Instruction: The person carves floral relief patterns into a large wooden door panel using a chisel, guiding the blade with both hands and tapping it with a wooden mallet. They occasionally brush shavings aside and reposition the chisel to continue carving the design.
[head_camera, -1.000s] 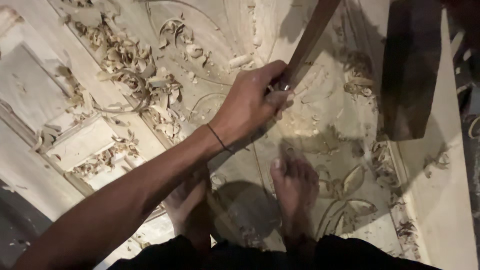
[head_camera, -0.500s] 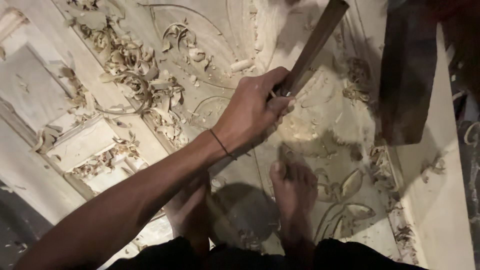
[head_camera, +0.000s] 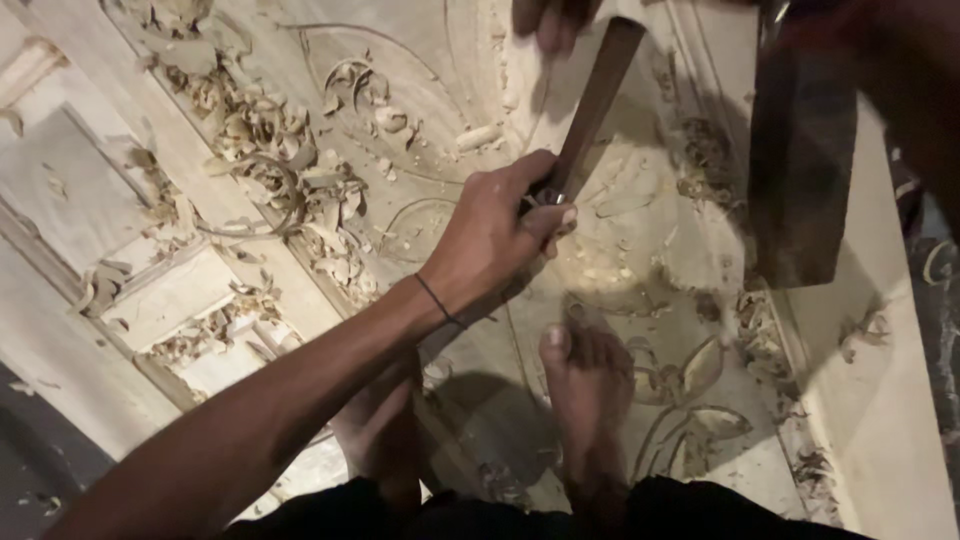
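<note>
left hand (head_camera: 495, 240) wraps a long dark wooden-handled chisel (head_camera: 590, 105) low on its shaft, fingers (head_camera: 548, 222) clamped together round it, thumb along the top; thin dark band (head_camera: 437, 300) on the left wrist; chisel stands tilted, upper end leaning up and to the right, lower end hidden under the hand, so the blade's contact with the wood cannot be told; it sits over the large pale carved wooden panel (head_camera: 420, 130) lying flat beneath the person; right hand (head_camera: 880, 70) at the top right edge, dark and blurred, closed on a dark blocky wooden mallet (head_camera: 800, 160) that hangs well above the panel, apart from the chisel's top; exact finger placement there is hard to tell; fingertips of another hand (head_camera: 550, 20) poke in at the top edge, just beside the chisel's upper end; whose hand cannot be told; two bare feet rest on the panel, right foot (head_camera: 590, 400) just below the left hand, left foot (head_camera: 385, 440) partly hidden under the left forearm; curled pale wood shavings (head_camera: 290, 190) are heaped left of the hand across the scrollwork; carved leaf shapes (head_camera: 690, 390) lie right of the right foot; raised rectangular moulded block (head_camera: 170, 295) sits at the panel's left side with more shavings beside it.
</note>
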